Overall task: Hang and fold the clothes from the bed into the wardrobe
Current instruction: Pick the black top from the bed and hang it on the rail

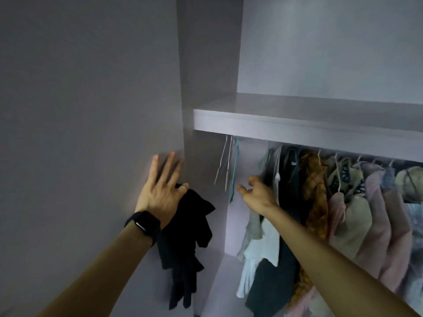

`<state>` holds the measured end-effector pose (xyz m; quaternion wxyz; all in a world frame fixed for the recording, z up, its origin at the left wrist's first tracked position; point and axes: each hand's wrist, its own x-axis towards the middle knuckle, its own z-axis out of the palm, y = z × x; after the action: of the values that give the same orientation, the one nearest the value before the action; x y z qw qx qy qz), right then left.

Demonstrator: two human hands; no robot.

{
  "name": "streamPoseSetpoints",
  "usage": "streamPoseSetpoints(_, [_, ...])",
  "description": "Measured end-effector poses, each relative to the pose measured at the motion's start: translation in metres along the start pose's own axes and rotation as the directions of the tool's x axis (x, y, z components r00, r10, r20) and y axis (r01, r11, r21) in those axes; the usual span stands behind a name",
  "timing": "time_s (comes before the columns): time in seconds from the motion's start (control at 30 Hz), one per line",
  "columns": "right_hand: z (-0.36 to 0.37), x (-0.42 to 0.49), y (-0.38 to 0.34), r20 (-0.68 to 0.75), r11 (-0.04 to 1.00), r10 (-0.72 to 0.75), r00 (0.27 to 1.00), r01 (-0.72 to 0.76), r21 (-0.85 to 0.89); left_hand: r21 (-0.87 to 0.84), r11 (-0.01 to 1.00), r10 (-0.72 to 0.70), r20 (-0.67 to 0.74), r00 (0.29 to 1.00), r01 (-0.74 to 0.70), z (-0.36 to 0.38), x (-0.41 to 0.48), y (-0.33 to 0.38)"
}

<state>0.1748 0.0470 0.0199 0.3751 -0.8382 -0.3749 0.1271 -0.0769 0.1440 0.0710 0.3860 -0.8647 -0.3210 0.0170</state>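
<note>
Hanging step. Left hand (pixel 160 193) flat on panel (pixel 91 110), thumb pinching garment (pixel 187 236); right hand (pixel 256 193) loosely spread, empty. Next: grasp a hanger (pixel 223 161).

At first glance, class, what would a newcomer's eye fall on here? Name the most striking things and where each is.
The left hand lies spread on the wardrobe panel at centre-left, a black garment dangling from its thumb side. The right hand reaches towards the bare hangers under the shelf, left of a packed row of hung clothes.
</note>
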Motion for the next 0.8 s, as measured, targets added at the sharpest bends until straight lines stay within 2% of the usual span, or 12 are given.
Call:
streamPoseSetpoints(0.07, [0.025,0.032,0.003,-0.056,1.000,0.014,0.998,-0.014,0.010,0.087,0.996,-0.003,-0.064,0.998,0.009,0.017,0.006,0.003])
streamPoseSetpoints(0.27, [0.092,0.085,0.017,-0.170,0.989,0.111,0.979,-0.093,0.113,0.199,0.979,0.006,-0.233,0.973,0.041,0.046,0.011,0.005])
streamPoseSetpoints(0.47, [0.065,0.076,-0.003,-0.431,0.983,0.179,0.884,-0.137,0.125,0.189,0.982,0.035,-0.204,0.978,0.004,0.044,0.011,0.009])
streamPoseSetpoints(0.53, [0.043,0.058,-0.013,-0.465,0.983,0.181,0.866,-0.151,0.103,0.150,0.988,0.045,-0.146,0.988,-0.022,0.041,0.011,0.008])
streamPoseSetpoints(0.63, [0.019,0.022,-0.016,-0.434,0.983,0.174,0.884,-0.182,0.023,0.055,0.996,0.077,-0.046,0.996,-0.074,0.039,0.011,0.007])
streamPoseSetpoints(0.73, [-0.004,-0.036,-0.014,-0.367,0.977,0.197,0.909,-0.214,-0.005,-0.210,0.971,0.116,-0.001,0.993,-0.114,0.029,0.003,0.006])
streamPoseSetpoints(0.8, [-0.017,-0.081,-0.011,-0.324,0.977,0.211,0.922,-0.199,0.071,-0.459,0.877,0.148,-0.017,0.989,-0.139,0.021,-0.006,0.012])
